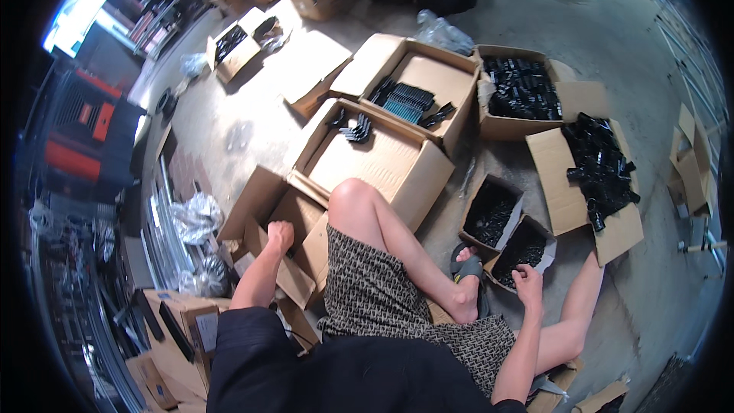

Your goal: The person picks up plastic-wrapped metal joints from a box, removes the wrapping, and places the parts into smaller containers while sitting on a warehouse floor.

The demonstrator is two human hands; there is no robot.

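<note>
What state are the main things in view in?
Left hand: fingers curled; grip unclear
Right hand: fingers bent; grip unclear
Two small brown cardboard boxes: open, holding tiny black parts
Brown cardboard box at left hand: open
Large brown cardboard box, black and teal parts inside: open, partly filled
Brown cardboard box of glossy black pieces: open, filled
Tan cardboard box, heaped black parts: flaps spread

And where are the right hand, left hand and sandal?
Right hand (527,284): head view, middle of the hand.
Left hand (280,235): head view, back of the hand.
Sandal (472,267): head view, the strap.
</note>
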